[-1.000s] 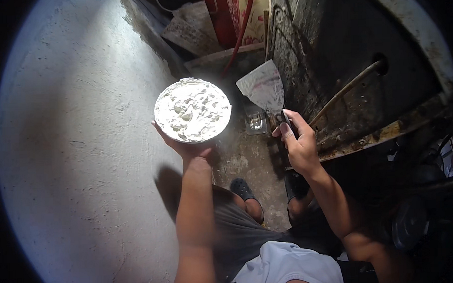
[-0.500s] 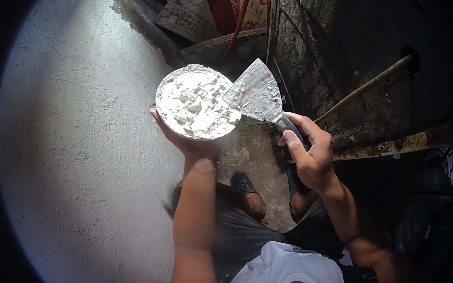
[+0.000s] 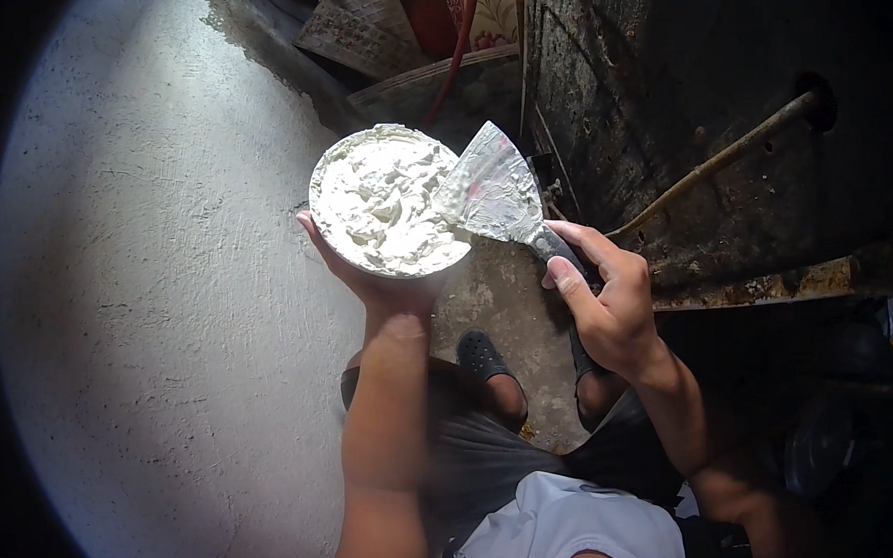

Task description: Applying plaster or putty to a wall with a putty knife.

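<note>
My left hand [image 3: 388,293] grips a round tub [image 3: 319,224] from below and its left side, most of its fingers hidden under it. White putty [image 3: 390,197] with a rough, peaked surface fills the tub close to the rim. In my right hand [image 3: 609,293] is a putty knife [image 3: 493,189], held by its dark handle with the thumb on top. Its wide blade is smeared with white putty and points up and to the left. The blade's left corner overlaps the tub's right rim; whether it touches the putty I cannot tell.
A pale, rough plastered wall [image 3: 171,289] runs along the left. On the right stands a dark, weathered panel [image 3: 637,105] with a thin stick [image 3: 718,171] jutting out of it. A red hose [image 3: 455,57] hangs at the back. Below lies a concrete floor [image 3: 536,315].
My right hand has shifted the putty knife slightly left, so its blade overlaps the tub's edge more. The tub has stayed nearly in place in my left hand.
</note>
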A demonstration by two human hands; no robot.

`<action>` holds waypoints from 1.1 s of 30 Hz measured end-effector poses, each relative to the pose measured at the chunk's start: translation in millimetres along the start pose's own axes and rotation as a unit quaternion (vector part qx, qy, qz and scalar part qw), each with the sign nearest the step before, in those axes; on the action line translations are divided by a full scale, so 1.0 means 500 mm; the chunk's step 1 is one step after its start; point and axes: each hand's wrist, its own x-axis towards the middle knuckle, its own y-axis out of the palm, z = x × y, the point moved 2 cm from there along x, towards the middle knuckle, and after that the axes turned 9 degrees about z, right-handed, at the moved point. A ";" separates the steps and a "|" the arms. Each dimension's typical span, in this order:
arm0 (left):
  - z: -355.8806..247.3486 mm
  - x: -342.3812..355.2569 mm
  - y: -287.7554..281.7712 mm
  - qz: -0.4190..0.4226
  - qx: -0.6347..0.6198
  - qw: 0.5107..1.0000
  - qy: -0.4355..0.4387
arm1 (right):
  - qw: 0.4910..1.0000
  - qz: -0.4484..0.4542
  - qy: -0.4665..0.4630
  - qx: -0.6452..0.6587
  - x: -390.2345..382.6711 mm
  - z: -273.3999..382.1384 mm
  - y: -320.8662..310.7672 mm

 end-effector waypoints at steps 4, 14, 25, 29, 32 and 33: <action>-0.003 0.001 0.015 -0.009 -0.003 1.000 -0.021 | 1.000 0.001 -0.023 -0.013 -0.003 0.003 0.004; 0.008 0.003 0.041 0.002 -0.022 0.999 -0.028 | 0.994 -0.030 -0.068 -0.077 -0.009 0.014 0.005; 0.011 0.000 0.051 -0.016 -0.009 0.999 -0.043 | 0.983 -0.017 -0.129 -0.126 -0.007 0.010 0.013; 0.011 0.000 0.053 -0.015 -0.006 0.999 -0.047 | 0.994 0.005 -0.086 -0.069 -0.008 0.005 0.008; 0.012 0.004 0.050 -0.015 0.010 0.999 -0.044 | 0.995 0.010 -0.075 -0.058 -0.007 0.009 0.006; 0.011 0.004 0.046 -0.011 0.013 0.999 -0.044 | 0.993 0.011 -0.089 -0.074 -0.007 0.009 0.007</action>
